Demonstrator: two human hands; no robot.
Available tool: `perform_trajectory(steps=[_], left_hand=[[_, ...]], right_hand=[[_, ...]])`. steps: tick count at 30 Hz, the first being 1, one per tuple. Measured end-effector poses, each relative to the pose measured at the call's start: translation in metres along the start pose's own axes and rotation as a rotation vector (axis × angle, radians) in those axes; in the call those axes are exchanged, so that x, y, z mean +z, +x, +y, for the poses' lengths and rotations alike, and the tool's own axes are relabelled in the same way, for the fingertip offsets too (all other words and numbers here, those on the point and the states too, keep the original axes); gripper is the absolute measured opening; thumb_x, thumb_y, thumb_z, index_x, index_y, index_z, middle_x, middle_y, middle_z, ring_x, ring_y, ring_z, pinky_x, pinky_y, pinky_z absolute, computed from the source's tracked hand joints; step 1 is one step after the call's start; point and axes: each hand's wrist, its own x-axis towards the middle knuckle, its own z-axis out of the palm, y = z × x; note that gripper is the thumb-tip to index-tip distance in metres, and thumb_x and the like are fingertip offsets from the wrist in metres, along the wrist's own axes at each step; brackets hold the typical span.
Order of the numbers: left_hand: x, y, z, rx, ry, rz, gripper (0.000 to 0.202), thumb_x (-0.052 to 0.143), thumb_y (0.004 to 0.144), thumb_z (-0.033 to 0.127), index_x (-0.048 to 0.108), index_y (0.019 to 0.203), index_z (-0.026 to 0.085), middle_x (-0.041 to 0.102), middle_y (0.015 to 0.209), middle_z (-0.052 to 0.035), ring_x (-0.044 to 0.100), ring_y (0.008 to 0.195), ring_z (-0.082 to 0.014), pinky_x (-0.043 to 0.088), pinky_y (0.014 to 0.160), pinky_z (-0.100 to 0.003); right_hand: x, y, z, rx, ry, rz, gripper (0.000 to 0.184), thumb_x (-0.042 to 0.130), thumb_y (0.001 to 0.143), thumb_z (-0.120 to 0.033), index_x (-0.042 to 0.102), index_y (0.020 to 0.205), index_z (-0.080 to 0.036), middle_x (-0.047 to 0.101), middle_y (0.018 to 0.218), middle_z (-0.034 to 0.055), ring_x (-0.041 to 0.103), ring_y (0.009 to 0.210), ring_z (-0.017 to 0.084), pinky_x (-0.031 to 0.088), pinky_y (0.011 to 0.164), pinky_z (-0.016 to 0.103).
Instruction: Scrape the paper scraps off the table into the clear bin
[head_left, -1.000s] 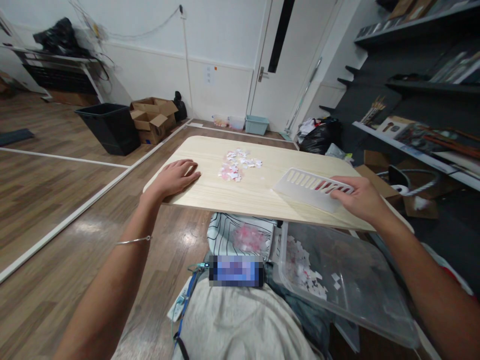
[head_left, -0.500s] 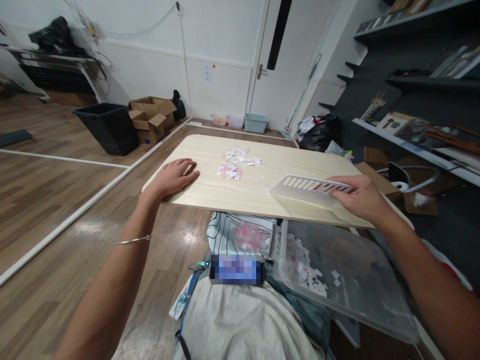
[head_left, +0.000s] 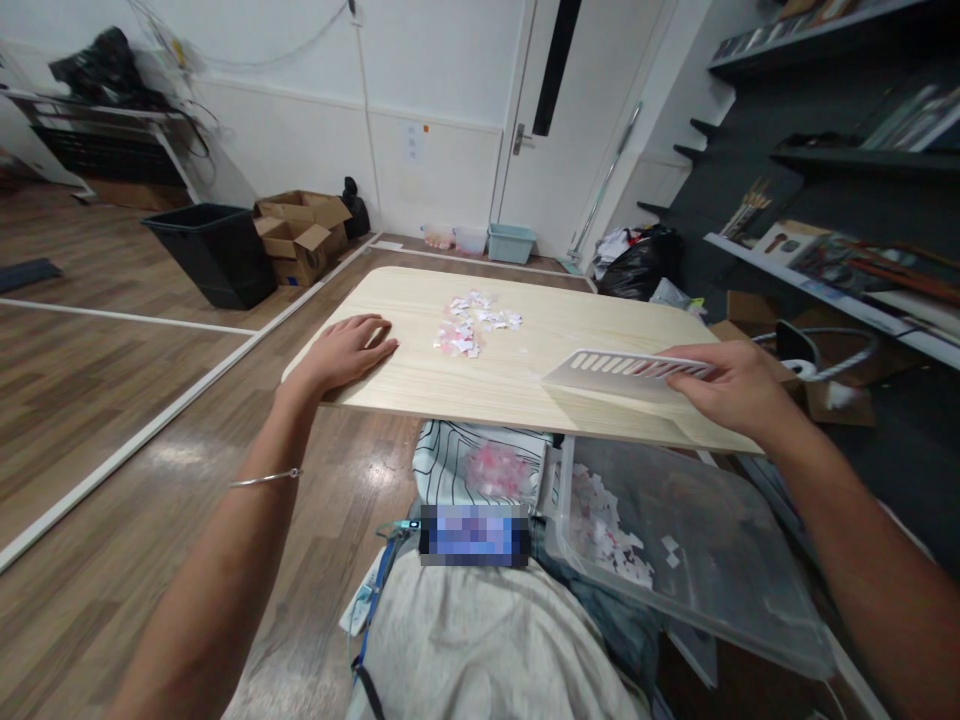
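My left hand (head_left: 349, 350) lies flat on the left end of a pale wooden board (head_left: 420, 385), fingers stretched out and holding nothing. In my right hand (head_left: 724, 385) is a white slotted plastic plate (head_left: 622, 375), pinched at its right end and tilted on edge, its lower edge at or just above the board. Small white and pink paper-like pieces (head_left: 480, 320) lie in a loose heap on the board, between my hands and farther back. Beneath the board's near edge, a clear plastic bin (head_left: 720, 560) contains more white pieces (head_left: 607, 530).
A patterned cloth bag (head_left: 442, 470) with pink pieces and a phone (head_left: 474, 537) rest at my lap. Beyond the board stand a black bin (head_left: 217, 255), cardboard boxes (head_left: 304, 235) and a light blue basket (head_left: 511, 243). Dark shelves (head_left: 840, 210) line the right side.
My right hand has shifted slightly to the right with the slotted plate. My left hand stays in place on the board, and the heap of pieces looks the same.
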Motion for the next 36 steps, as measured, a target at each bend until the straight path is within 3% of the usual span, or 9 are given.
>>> perform_trajectory(steps=[7, 15, 21, 29, 33, 36], left_hand=[[0.000, 0.001, -0.002, 0.016, -0.001, -0.011, 0.060, 0.057, 0.126, 0.062, 0.081, 0.166, 0.025, 0.075, 0.187, -0.0157, 0.068, 0.175, -0.0401, 0.051, 0.148, -0.052], [0.002, 0.002, -0.007, 0.043, -0.021, 0.003, 0.065, 0.054, 0.123, 0.069, 0.083, 0.163, 0.026, 0.077, 0.184, -0.0153, 0.069, 0.172, -0.0419, 0.053, 0.147, -0.056], [0.004, 0.003, -0.007, 0.036, -0.028, 0.014, 0.063, 0.056, 0.121, 0.068, 0.084, 0.161, 0.027, 0.078, 0.183, -0.0149, 0.069, 0.173, -0.0416, 0.053, 0.147, -0.056], [0.003, 0.002, -0.006, 0.021, -0.014, 0.006, 0.068, 0.053, 0.122, 0.071, 0.082, 0.165, 0.027, 0.076, 0.186, -0.0141, 0.068, 0.174, -0.0401, 0.052, 0.147, -0.053], [0.002, 0.001, -0.004, 0.025, -0.025, 0.008, 0.067, 0.053, 0.121, 0.070, 0.083, 0.164, 0.027, 0.076, 0.185, -0.0144, 0.068, 0.173, -0.0413, 0.052, 0.147, -0.055], [0.001, 0.000, -0.003, 0.024, -0.033, 0.007, 0.067, 0.053, 0.121, 0.072, 0.083, 0.161, 0.028, 0.076, 0.185, -0.0142, 0.067, 0.173, -0.0414, 0.052, 0.148, -0.055]], right_hand=[[0.000, -0.005, 0.004, 0.028, -0.007, -0.061, 0.017, 0.077, 0.086, -0.029, 0.088, 0.080, -0.040, 0.099, 0.104, 0.0071, 0.098, 0.107, 0.048, 0.080, 0.109, 0.074], [-0.032, -0.023, 0.026, 0.031, -0.041, -0.090, 0.014, 0.080, 0.084, -0.032, 0.092, 0.081, -0.038, 0.096, 0.094, 0.0062, 0.096, 0.095, 0.044, 0.083, 0.099, 0.067], [-0.051, -0.044, 0.044, -0.010, -0.050, -0.026, 0.018, 0.077, 0.086, -0.034, 0.091, 0.079, -0.043, 0.095, 0.092, 0.0016, 0.096, 0.090, 0.044, 0.082, 0.088, 0.063], [-0.016, -0.033, 0.024, -0.046, -0.036, 0.034, 0.017, 0.074, 0.087, -0.035, 0.091, 0.083, -0.037, 0.097, 0.097, 0.0070, 0.098, 0.096, 0.045, 0.083, 0.096, 0.067], [0.002, -0.028, 0.014, -0.040, -0.046, 0.051, 0.018, 0.075, 0.090, -0.032, 0.091, 0.085, -0.038, 0.099, 0.103, 0.0056, 0.099, 0.103, 0.041, 0.083, 0.101, 0.059], [0.010, -0.025, 0.009, -0.026, -0.039, 0.070, 0.021, 0.074, 0.089, -0.034, 0.094, 0.087, -0.031, 0.100, 0.105, 0.0105, 0.099, 0.104, 0.040, 0.081, 0.099, 0.053]])
